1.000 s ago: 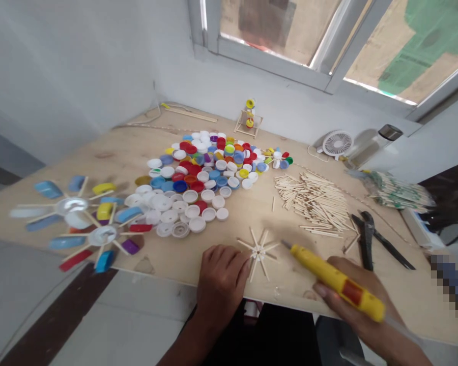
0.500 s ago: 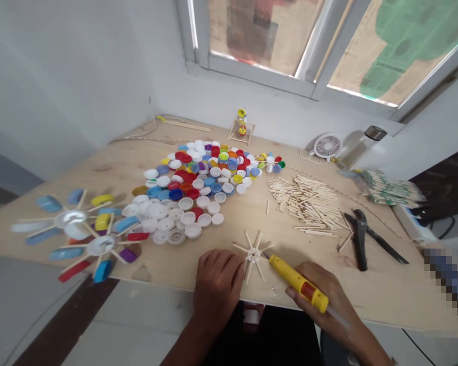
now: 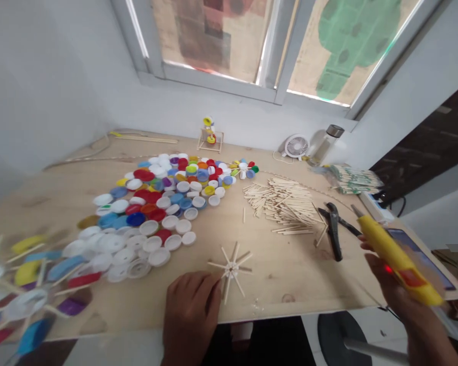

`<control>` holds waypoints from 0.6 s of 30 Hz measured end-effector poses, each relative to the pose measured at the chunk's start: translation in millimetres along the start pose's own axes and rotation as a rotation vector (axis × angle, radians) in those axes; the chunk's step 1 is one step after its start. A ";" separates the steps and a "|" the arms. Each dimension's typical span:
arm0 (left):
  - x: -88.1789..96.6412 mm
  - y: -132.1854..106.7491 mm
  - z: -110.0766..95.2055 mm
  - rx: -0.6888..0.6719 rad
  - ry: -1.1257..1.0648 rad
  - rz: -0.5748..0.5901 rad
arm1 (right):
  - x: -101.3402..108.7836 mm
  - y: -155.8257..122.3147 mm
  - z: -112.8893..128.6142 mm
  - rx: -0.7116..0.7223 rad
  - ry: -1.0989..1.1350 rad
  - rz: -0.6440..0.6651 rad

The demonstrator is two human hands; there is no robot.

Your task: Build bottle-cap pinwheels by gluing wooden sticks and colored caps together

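Note:
My right hand (image 3: 399,290) is wrapped round a yellow hot glue gun (image 3: 399,262), lifted at the far right with its nozzle pointing up and left. A small red light glows on the gun. My left hand (image 3: 194,300) rests at the table's front edge, fingers curled, thumb side against the left of a star of wooden sticks (image 3: 231,269). The star lies flat; its sticks spread from a hub with whitish glue. Left of that hand lies a heap of bottle caps (image 3: 152,229). A cap-and-stick wheel (image 3: 26,304) sits at the lower left.
Behind the star are a pile of sticks (image 3: 286,203) and black-handled pliers (image 3: 334,231). A tablet-like screen (image 3: 423,254) lies at right. Further back stand a small fan (image 3: 295,147), a bottle (image 3: 326,145), bagged sticks (image 3: 353,179) and a small stick-and-cap model (image 3: 210,138).
My right hand has carried the glue gun from beside the star's hub up and away to the right. My left hand stays by the star. The view has turned rightward.

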State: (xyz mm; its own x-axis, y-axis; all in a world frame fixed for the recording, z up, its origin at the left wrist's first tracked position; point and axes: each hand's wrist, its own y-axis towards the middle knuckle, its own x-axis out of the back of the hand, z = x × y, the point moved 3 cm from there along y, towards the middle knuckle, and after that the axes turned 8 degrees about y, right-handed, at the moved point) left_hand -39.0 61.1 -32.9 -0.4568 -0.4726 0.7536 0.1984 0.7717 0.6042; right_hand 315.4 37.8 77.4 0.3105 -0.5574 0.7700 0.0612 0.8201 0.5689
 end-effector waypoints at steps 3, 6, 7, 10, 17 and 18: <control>-0.5 2.0 -0.4 -0.004 0.014 -0.009 | -16.8 -6.1 -30.4 0.001 -0.049 0.013; -0.4 4.2 -1.5 0.004 0.007 -0.041 | -28.6 -11.1 -62.9 0.072 -0.050 0.085; -0.6 4.4 -1.6 0.008 0.001 -0.047 | -32.2 -11.5 -71.3 0.114 -0.064 0.121; -1.2 3.3 -1.5 0.017 0.001 -0.023 | -42.3 -7.8 -88.0 0.245 -0.145 0.216; 4.0 3.5 -9.1 0.116 -0.034 0.043 | -63.9 6.1 -121.3 0.380 -0.188 0.278; 4.5 3.7 -9.8 0.135 -0.042 0.050 | -66.6 5.6 -126.6 0.389 -0.183 0.286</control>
State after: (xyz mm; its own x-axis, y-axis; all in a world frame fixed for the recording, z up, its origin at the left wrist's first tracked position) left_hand -31.8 57.7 -24.7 -0.4854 -0.4166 0.7686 0.1046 0.8452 0.5242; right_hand 415.2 95.9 -7.2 0.0901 -0.3595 0.9288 -0.3706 0.8535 0.3663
